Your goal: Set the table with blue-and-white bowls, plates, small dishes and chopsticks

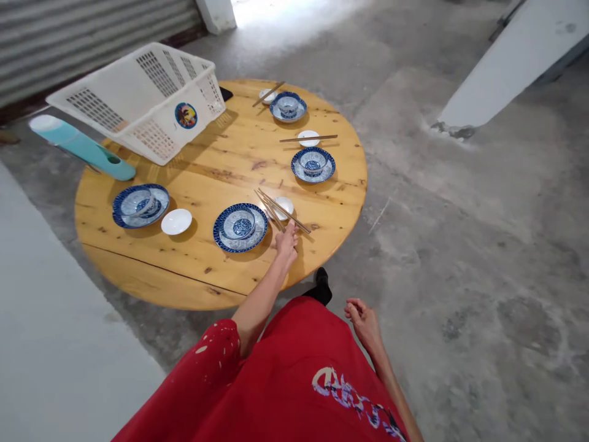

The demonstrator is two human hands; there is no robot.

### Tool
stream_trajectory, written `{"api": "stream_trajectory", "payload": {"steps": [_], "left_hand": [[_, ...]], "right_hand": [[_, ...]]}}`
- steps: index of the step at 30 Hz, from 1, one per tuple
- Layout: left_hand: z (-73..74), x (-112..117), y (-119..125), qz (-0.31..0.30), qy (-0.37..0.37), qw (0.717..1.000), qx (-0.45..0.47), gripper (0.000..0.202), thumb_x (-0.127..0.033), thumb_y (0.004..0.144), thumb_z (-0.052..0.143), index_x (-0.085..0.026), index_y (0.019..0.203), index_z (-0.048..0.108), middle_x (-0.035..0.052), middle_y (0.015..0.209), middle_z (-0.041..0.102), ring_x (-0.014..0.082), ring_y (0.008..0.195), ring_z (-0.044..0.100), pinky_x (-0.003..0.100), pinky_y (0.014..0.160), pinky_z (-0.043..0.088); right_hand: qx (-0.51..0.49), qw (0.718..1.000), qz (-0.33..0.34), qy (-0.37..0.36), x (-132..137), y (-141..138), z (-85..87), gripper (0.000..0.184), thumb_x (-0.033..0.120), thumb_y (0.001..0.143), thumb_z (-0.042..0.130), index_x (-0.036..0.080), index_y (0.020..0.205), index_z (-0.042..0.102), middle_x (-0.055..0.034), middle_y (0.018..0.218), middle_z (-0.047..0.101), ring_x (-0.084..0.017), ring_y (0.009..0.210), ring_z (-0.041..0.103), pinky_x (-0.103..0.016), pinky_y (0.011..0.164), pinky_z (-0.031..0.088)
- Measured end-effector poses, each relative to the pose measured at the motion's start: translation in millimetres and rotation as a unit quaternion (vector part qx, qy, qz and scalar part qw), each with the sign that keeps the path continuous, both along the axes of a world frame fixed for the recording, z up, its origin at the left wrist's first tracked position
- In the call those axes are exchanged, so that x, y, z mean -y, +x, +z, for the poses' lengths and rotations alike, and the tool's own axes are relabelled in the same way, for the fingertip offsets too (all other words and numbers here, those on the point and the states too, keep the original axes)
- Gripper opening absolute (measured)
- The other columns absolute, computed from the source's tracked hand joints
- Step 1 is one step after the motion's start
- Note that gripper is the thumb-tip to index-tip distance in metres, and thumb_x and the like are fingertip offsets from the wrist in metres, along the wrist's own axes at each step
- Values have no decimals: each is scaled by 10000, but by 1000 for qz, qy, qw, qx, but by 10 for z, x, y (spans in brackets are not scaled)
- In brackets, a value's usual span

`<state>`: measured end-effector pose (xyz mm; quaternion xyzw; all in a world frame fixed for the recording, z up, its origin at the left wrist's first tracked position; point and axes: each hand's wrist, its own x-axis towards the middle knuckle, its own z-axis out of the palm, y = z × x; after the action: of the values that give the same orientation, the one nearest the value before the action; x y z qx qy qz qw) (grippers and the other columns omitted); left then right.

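Observation:
My left hand [288, 244] reaches over the near edge of the round table, its fingers closed on the end of a pair of wooden chopsticks [271, 210]. Another pair of chopsticks [294, 219] rests across a small white dish [284, 205], just beyond my fingers. To the left of that hand, a blue-and-white bowl [242, 226] stands on a blue-rimmed plate [224, 243]. Off the table, my right hand [363, 320] hangs beside the red clothing, fingers loosely bent and nothing visible in them.
The wooden table [193, 270] also bears a white plastic basket [156, 132], a light blue cylindrical object [83, 147] and a white dish [177, 221]. More bowls on plates [313, 164] stand around it, two with chopsticks [313, 139] nearby. A white pillar [506, 67] rises at right.

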<state>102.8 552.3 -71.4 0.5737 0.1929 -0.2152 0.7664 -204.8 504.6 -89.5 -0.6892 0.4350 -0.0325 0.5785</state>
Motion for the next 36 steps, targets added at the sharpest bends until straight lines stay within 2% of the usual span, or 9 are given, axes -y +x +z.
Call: {"api": "stream_trajectory", "payload": {"steps": [10, 15, 18, 22, 26, 28, 31, 34, 36], "left_hand": [[-93, 229, 101, 45, 21, 999, -19, 457, -504, 635, 834, -120, 805, 653, 79, 861, 712, -3, 431, 332, 178, 382, 155], [-18, 392, 173, 82, 73, 994, -13, 375, -446, 685, 810, -124, 770, 640, 63, 779, 690, 18, 448, 381, 191, 393, 175], [15, 461, 195, 101, 86, 991, -22, 336, -413, 720, 785, -121, 802, 642, 63, 766, 689, 26, 447, 386, 197, 397, 185], [12, 475, 212, 106, 78, 991, -16, 280, -363, 744, 756, -115, 814, 647, 62, 749, 685, 23, 438, 363, 192, 395, 177], [37, 488, 141, 115, 85, 990, -18, 264, -352, 728, 755, -117, 812, 670, 25, 674, 642, 21, 407, 316, 202, 389, 156], [78, 526, 54, 122, 88, 989, -13, 293, -379, 720, 763, -117, 830, 688, 24, 673, 641, 20, 400, 298, 210, 389, 156], [160, 632, -90, 129, 90, 987, -11, 349, -412, 707, 774, -112, 876, 713, 42, 710, 663, 24, 416, 310, 215, 393, 174], [243, 788, -181, 132, 88, 987, 7, 417, -450, 715, 760, -110, 953, 723, 46, 720, 666, 40, 455, 354, 204, 402, 187], [290, 923, -206, 120, 83, 989, 13, 454, -471, 730, 743, -118, 1015, 719, 39, 736, 667, 41, 465, 360, 196, 402, 182]], "right_hand": [[-65, 980, 184, -30, 1116, 668, 14, 439, 527, 860, 444, 165, 985, 657, -102, 817, 734, -244, 752, 706, -325, 701, 537], [-84, 973, 206, -54, 1465, 953, 90, 414, 486, 881, 423, 170, 1010, 657, -100, 820, 727, -250, 767, 695, -329, 710, 528], [-57, 961, 230, -142, 1592, 1394, 213, 409, 427, 910, 398, 149, 1061, 658, -136, 940, 713, -265, 888, 676, -366, 809, 524], [45, 882, 343, -319, 1584, 2345, 321, 429, 303, 939, 433, 117, 1309, 545, -179, 1326, 557, -290, 1269, 493, -429, 1062, 420], [-37, 796, 469, -381, 1411, 3030, 291, 381, 332, 968, 491, 91, 1259, 536, -214, 1270, 541, -317, 1183, 526, -415, 939, 488], [-67, 760, 517, -388, 1359, 3159, 256, 303, 314, 994, 451, 105, 1189, 552, -204, 1198, 564, -296, 1094, 575, -386, 866, 505], [-82, 738, 548, -385, 1405, 3200, 220, 258, 232, 1003, 404, 107, 1180, 544, -194, 1157, 595, -255, 987, 634, -349, 820, 498], [-74, 745, 550, -369, 1611, 3170, 232, 212, 222, 960, 475, 103, 1096, 586, -188, 1084, 650, -255, 928, 663, -330, 790, 482], [-49, 774, 538, -331, 1817, 3115, 273, 148, 229, 927, 514, 127, 967, 613, -145, 962, 689, -239, 877, 669, -308, 769, 468]]}}
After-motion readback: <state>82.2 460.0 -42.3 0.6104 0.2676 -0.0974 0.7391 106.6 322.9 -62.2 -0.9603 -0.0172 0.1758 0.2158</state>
